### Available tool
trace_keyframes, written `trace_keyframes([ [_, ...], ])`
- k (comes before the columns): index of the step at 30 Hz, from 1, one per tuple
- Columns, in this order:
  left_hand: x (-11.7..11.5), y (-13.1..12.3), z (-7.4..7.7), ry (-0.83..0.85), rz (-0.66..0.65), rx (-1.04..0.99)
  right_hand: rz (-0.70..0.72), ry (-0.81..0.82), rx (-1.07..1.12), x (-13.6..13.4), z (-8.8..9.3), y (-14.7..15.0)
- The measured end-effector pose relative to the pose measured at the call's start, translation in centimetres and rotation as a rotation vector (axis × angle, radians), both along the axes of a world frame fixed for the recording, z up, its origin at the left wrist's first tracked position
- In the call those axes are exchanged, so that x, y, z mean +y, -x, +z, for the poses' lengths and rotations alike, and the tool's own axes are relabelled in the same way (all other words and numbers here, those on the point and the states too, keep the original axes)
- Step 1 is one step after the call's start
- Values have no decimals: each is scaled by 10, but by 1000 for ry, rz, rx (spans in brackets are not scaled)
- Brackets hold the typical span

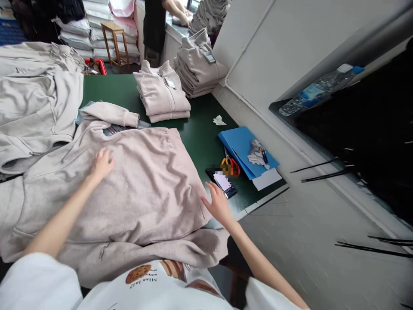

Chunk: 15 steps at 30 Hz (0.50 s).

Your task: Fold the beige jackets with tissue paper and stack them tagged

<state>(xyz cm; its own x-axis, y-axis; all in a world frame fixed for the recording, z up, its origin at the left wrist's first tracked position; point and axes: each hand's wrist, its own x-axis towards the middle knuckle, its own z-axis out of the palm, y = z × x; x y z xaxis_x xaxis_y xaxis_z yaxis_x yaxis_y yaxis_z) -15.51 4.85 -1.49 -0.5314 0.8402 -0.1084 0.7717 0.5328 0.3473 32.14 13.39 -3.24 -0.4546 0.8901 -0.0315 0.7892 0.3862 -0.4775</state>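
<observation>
Beige garment [142, 181] — crosswise, hem [187, 163] rightward

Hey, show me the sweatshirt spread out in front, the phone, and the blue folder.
Sweatshirt [142, 181]: head view, middle of its spread-out body.
Phone [222, 180]: head view, on its lit screen.
Blue folder [239, 146]: head view, on its cover.

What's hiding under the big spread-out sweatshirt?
Part of a plastic bag peeks out beneath one sleeve, on the green table. The sweatshirt covers anything else there.
</observation>
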Motion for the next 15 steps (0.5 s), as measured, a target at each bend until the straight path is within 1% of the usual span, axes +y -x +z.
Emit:
trace_keyframes([
  [1, -21, -22, 6, -9, -112, -13, 21, -57, 14, -20, -6, -12],
  [2, -46, -48, 10, 8, -224, -52, 36, -79, 25, -39, -11, -24],
  [4, -98, -107, 16, 43, -631, -207, 46, -60, 21, -76, -15, -45],
  [5, -124, -138, 16, 70, -810, -267, 61, -38, 8, -93, -16, -53],
  [6, -146, -166, 14, 86, -907, -288, 101, -10, -9, -108, -17, -58],
  [7, -163, -192, 11, 93, -955, -293, 164, 24, -25, -122, -18, -61],
  [8, -176, -213, 7, 109, -980, -287, 234, 65, -40, -133, -19, -62],
  [9, -184, -229, 3, 126, -973, -274, 298, 109, -53, -142, -19, -61],
  [10, -187, -240, 1, 142, -954, -272, 351, 157, -61, -146, -18, -57],
  [11, -188, -244, 0, 149, -925, -289, 390, 207, -55, -147, -14, -52],
  [12, -188, -243, 1, 139, -887, -327, 413, 260, -28, -145, -7, -45],
  [13, -189, -236, 5, 114, -827, -378, 422, 319, 20, -141, 2, -36],
  [14, -193, -224, 10, 84, -734, -424, 422, 387, 91, -136, 15, -24],
  [15, -200, -209, 16, 56, -599, -443, 416, 465, 183, -132, 29, -10],
])
